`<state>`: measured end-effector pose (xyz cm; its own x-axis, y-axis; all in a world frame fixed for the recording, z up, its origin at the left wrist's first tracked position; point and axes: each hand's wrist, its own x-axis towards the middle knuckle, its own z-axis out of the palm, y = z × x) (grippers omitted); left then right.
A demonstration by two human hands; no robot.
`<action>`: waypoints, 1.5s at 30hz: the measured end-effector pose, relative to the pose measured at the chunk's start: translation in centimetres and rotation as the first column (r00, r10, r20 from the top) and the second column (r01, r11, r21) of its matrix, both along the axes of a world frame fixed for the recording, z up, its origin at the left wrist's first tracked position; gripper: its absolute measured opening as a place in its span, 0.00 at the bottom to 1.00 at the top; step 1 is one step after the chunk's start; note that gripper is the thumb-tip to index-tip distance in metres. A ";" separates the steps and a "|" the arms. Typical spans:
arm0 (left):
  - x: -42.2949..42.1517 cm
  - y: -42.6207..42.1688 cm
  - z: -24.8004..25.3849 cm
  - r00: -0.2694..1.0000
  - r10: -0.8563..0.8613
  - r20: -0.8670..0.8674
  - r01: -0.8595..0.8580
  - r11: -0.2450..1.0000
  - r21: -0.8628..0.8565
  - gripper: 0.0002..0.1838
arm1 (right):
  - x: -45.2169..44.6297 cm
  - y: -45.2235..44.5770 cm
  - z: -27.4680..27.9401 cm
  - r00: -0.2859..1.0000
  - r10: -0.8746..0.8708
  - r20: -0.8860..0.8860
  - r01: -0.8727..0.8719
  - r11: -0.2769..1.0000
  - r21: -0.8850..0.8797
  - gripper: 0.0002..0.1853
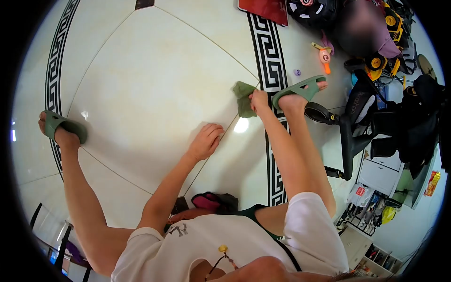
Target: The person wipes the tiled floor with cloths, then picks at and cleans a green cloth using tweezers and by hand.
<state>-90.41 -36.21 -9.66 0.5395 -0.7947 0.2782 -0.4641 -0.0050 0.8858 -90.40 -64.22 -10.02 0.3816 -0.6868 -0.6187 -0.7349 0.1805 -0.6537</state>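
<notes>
My right hand (259, 102) is closed on a green cloth (244, 97), which lies against the pale tiled floor beside the patterned border strip. Its fingers are bunched at the cloth's right side, next to my right foot in a green slipper (300, 90). Lower and to the left, my left hand (206, 141) is low over the tiles or touching them, palm down. Its fingers are loosely bent, and no object shows in it.
My left foot wears another green slipper (66, 128) at the far left. On the right are an orange toy (325, 58), a black wheeled frame (346, 141), yellow toy vehicles (376, 63) and a blurred person (359, 28). A red flat object (265, 10) lies at the top.
</notes>
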 end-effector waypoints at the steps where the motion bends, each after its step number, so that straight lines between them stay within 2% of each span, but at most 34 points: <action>1: -0.1 -0.1 0.0 1.000 0.009 -0.009 -0.009 1.000 -0.004 0.14 | -0.7 0.8 0.2 1.000 0.001 -0.029 -0.001 0.999 0.033 0.14; 3: -0.1 -0.3 0.0 1.000 0.011 -0.011 -0.011 1.000 -0.020 0.14 | -1.5 2.0 0.6 0.996 0.010 -0.088 -0.002 0.995 0.096 0.14; 6: -0.2 -0.1 0.2 1.000 0.004 -0.002 -0.004 1.000 -0.021 0.15 | -0.3 0.8 1.5 0.992 0.110 -0.065 -0.109 0.994 0.021 0.13; 7: -0.1 0.0 0.3 1.000 -0.002 0.009 0.002 1.000 -0.020 0.15 | 0.5 -0.9 0.6 0.996 0.073 -0.054 -0.073 0.997 0.008 0.13; 8: 0.0 0.1 0.3 1.000 -0.006 -0.004 0.006 1.000 -0.011 0.15 | 1.0 -2.5 -1.3 0.998 -0.057 -0.034 0.058 0.998 0.038 0.14; 10: 0.1 0.0 0.2 0.999 -0.016 -0.035 0.017 1.000 0.002 0.15 | 0.8 -1.2 -0.7 0.992 -0.117 -0.045 0.118 0.993 0.023 0.14; 11: 0.0 -0.1 0.2 1.000 -0.009 -0.027 0.009 1.000 0.000 0.15 | -0.4 -1.2 -2.0 0.983 0.119 -0.139 -0.126 0.991 -0.042 0.14; 13: -0.3 -0.2 0.0 1.000 0.010 -0.018 -0.011 1.000 -0.006 0.15 | -1.5 2.0 1.3 0.995 0.017 -0.099 -0.004 0.992 0.128 0.14; 16: -0.4 -0.1 -0.3 1.000 0.016 0.001 -0.016 1.000 -0.016 0.15 | -1.3 -0.2 -0.2 0.959 0.255 -0.121 -0.260 0.965 -0.033 0.16; 17: -0.4 0.0 -0.4 1.000 0.006 -0.010 -0.006 1.000 -0.013 0.15 | -0.1 -2.4 -1.0 0.950 0.259 -0.174 -0.272 0.961 -0.058 0.17; 18: -0.3 -0.1 -0.3 1.000 -0.003 -0.019 0.003 1.000 -0.011 0.15 | 1.7 -2.7 0.6 0.991 0.005 -0.134 -0.010 0.999 -0.043 0.18; 20: 0.1 -0.1 -0.3 1.000 -0.011 -0.028 0.011 1.000 -0.007 0.15 | 1.8 -2.7 -0.1 0.998 -0.033 -0.055 0.031 0.998 -0.046 0.19; 22: -0.1 -0.3 -0.2 0.999 -0.005 -0.045 0.005 1.000 -0.010 0.15 | 0.6 -2.0 -0.9 0.998 -0.017 -0.066 0.016 1.000 -0.024 0.19; 23: -0.1 -0.4 -0.2 0.999 -0.004 -0.037 0.003 1.000 -0.015 0.15 | -0.2 -2.1 -1.8 0.996 0.055 -0.072 -0.060 0.996 -0.066 0.19; 26: -0.4 0.0 0.0 1.000 -0.009 -0.027 0.009 1.000 -0.011 0.15 | 1.9 -2.7 1.1 0.996 -0.007 -0.085 0.008 1.000 0.006 0.19; 27: -0.2 0.0 0.0 1.000 -0.016 -0.024 0.016 1.000 -0.009 0.15 | 2.5 -3.1 0.4 0.995 -0.022 -0.097 0.014 0.996 -0.083 0.19; 30: -0.1 0.0 0.0 0.999 -0.018 -0.040 0.018 1.000 -0.006 0.15 | 1.9 -2.9 -0.5 0.998 -0.049 -0.033 0.047 0.997 -0.065 0.20; 31: 0.0 -0.2 -0.1 0.999 -0.015 -0.050 0.014 1.000 -0.007 0.15 | 1.3 -2.7 -0.3 0.995 0.008 -0.095 -0.013 0.998 -0.054 0.19; 34: -0.2 -0.1 -0.2 1.000 -0.007 -0.028 0.007 1.000 -0.010 0.14 | 1.2 -2.4 -0.1 0.993 0.037 -0.116 -0.043 0.998 -0.055 0.19; 35: -0.2 -0.1 -0.2 0.999 -0.010 -0.032 0.010 1.000 -0.009 0.14 | 1.7 -2.8 0.1 0.996 -0.043 -0.075 0.043 0.999 -0.001 0.19; 36: -0.1 0.0 -0.1 0.999 -0.015 -0.032 0.015 1.000 -0.007 0.14 | 2.4 -3.1 0.0 0.994 -0.064 -0.093 0.062 0.998 -0.026 0.19; 38: 0.1 -0.1 0.1 0.999 -0.015 -0.032 0.015 1.000 -0.002 0.14 | 2.2 -2.6 -0.4 0.999 -0.053 -0.009 0.052 0.995 -0.088 0.19; 41: 0.0 -0.2 0.2 0.999 -0.003 -0.037 0.003 1.000 0.001 0.14 | 1.0 -3.2 -0.1 0.985 0.094 -0.146 -0.110 0.989 -0.103 0.19; 44: 0.1 -0.1 0.0 0.999 -0.008 -0.037 0.008 1.000 0.001 0.13 | 1.4 -4.8 1.2 0.851 0.367 -0.376 -0.492 0.808 -0.325 0.19; 45: 0.1 -0.2 0.0 0.999 -0.008 -0.041 0.008 1.000 0.000 0.13 | 2.0 -5.0 1.9 0.807 0.363 -0.465 -0.541 0.770 -0.337 0.18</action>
<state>-90.34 -36.37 -9.69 0.5439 -0.7992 0.2559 -0.4277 -0.0017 0.9039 -88.42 -69.26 -8.14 0.5337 -0.7146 -0.4523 -0.8451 -0.4703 -0.2541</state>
